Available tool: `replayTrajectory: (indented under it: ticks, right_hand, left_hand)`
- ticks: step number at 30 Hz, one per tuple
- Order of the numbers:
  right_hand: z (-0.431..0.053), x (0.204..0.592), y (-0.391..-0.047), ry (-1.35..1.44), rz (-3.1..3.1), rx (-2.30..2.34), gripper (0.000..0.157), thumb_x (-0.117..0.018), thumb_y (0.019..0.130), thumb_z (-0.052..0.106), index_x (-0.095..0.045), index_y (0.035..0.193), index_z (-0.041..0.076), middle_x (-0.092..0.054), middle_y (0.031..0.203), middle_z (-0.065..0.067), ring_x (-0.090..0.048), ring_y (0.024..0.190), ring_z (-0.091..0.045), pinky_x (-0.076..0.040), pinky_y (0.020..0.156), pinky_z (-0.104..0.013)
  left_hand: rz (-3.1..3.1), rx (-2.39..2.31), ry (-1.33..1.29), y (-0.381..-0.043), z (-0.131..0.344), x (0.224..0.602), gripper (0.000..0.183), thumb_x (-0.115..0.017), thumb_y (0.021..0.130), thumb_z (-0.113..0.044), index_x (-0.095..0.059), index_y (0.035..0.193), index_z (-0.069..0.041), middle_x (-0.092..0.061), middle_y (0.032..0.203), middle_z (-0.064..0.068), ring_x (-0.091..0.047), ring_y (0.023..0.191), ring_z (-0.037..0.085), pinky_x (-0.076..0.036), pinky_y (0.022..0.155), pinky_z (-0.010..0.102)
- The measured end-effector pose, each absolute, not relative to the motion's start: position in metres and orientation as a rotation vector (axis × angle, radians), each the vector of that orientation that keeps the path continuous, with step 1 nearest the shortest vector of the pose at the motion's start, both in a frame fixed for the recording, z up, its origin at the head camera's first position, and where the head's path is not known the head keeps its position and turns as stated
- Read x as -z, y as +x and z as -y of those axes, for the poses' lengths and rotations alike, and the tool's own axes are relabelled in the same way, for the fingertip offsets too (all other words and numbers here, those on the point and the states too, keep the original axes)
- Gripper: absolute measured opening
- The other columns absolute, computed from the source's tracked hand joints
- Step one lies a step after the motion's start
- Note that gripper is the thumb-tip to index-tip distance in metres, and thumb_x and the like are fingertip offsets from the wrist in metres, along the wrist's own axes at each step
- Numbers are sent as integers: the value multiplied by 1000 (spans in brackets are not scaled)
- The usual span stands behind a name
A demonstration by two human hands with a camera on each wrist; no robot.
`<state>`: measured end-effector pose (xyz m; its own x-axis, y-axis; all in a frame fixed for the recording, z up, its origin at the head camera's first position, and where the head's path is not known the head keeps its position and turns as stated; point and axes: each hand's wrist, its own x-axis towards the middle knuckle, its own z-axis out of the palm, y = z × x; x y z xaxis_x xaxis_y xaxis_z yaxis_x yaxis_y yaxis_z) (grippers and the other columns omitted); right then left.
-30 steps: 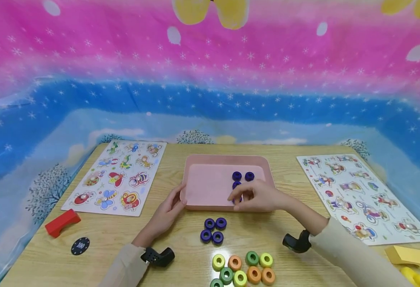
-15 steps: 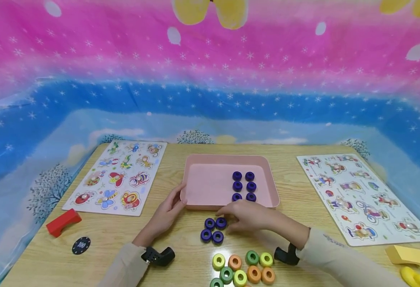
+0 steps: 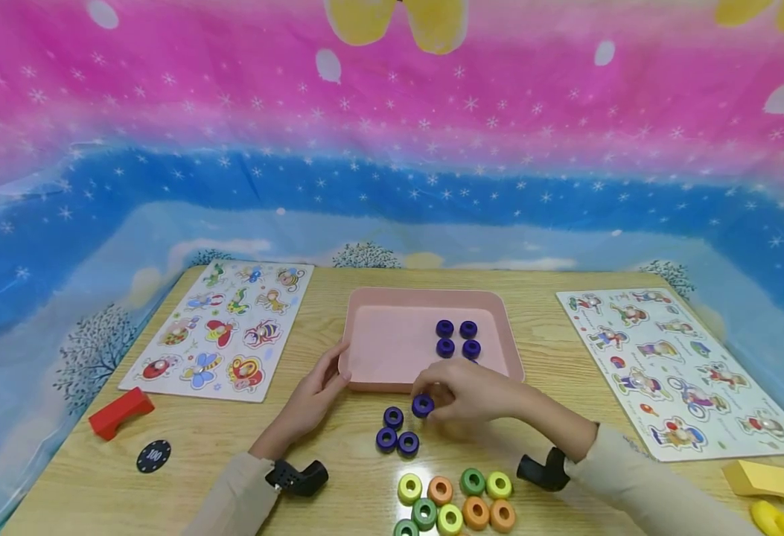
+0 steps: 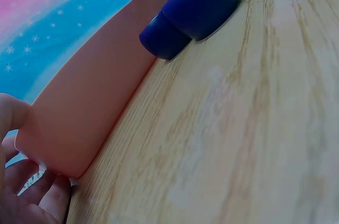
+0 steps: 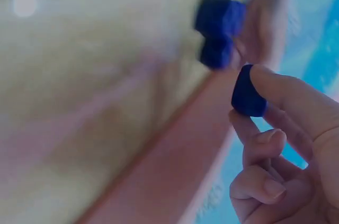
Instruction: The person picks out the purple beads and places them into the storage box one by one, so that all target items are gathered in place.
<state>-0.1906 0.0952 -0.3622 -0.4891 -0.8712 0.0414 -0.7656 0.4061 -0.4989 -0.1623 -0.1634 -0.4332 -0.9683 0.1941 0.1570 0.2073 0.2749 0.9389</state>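
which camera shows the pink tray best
The head view: it shows the pink tray from above, floor included. The left wrist view shows only an outer wall and corner; the right wrist, part of a wall.

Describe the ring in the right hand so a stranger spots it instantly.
Find the pink tray on the wooden table. Just on the near side of it, the right hand pinches one dark purple ring. That ring alone is held raised; the three matching rings nearest it rest on the table.
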Motion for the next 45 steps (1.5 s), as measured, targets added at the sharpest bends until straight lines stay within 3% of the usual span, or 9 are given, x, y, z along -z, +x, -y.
replayTrajectory:
  ticks: [6, 11, 18, 25, 30, 37, 45]
  right_hand:
    - [-97, 352, -210, -1371, -2596, 801, 28, -65, 73, 19, -59, 99, 14, -52, 81, 10, -40, 52, -4, -37, 48, -20]
    - [-90, 365, -229, -1295, -2649, 787, 29, -66, 72, 18, -59, 99, 11, -55, 83, 4, -42, 51, -7, -38, 46, -20]
    - [-87, 384, -241, -1184, -2568, 705, 28, -67, 72, 19, -59, 99, 14, -57, 87, 6, -51, 68, -4, -44, 57, -19]
    - [-88, 385, -241, -1205, -2563, 689, 30, -67, 72, 19, -58, 100, 12, -58, 88, 3, -54, 74, -8, -46, 61, -20]
    - [-90, 375, -238, -1275, -2587, 766, 34, -68, 70, 23, -58, 100, 8, -58, 86, 1, -49, 63, -6, -43, 56, -21]
    - [-95, 350, -209, -1396, -2375, 862, 20, -67, 71, 17, -61, 90, 15, -57, 77, 1, -41, 53, -8, -38, 48, -19]
    - [-90, 373, -195, -1528, -2058, 731, 30, -68, 68, 26, -59, 95, 16, -58, 81, 6, -49, 63, -5, -41, 52, -15]
  left_hand:
    - [2502, 1886, -355, -154, 159, 416, 46, -42, 89, -10, -27, 132, -7, -20, 137, 7, -21, 121, 16, -21, 97, 24]
    - [2523, 1878, -324, -149, 156, 406, 45, -41, 89, -9, -25, 131, -4, -18, 137, 9, -22, 121, 17, -22, 97, 26]
    - [2526, 1877, -342, -149, 153, 404, 45, -41, 89, -9, -26, 131, -4, -19, 137, 9, -22, 121, 17, -21, 97, 25]
    - [2519, 1879, -339, -149, 153, 405, 45, -41, 89, -10, -26, 131, -4, -19, 137, 9, -21, 121, 16, -22, 97, 25]
    - [2503, 1892, -353, -149, 155, 406, 45, -41, 89, -8, -25, 131, -3, -18, 137, 10, -20, 122, 16, -21, 97, 23]
    - [2489, 1904, -377, -151, 157, 410, 46, -41, 89, -9, -26, 131, -5, -19, 137, 9, -20, 122, 17, -20, 97, 23]
    - [2500, 1889, -368, -149, 155, 405, 45, -41, 89, -9, -25, 131, -4, -19, 136, 12, -21, 122, 17, -20, 97, 23]
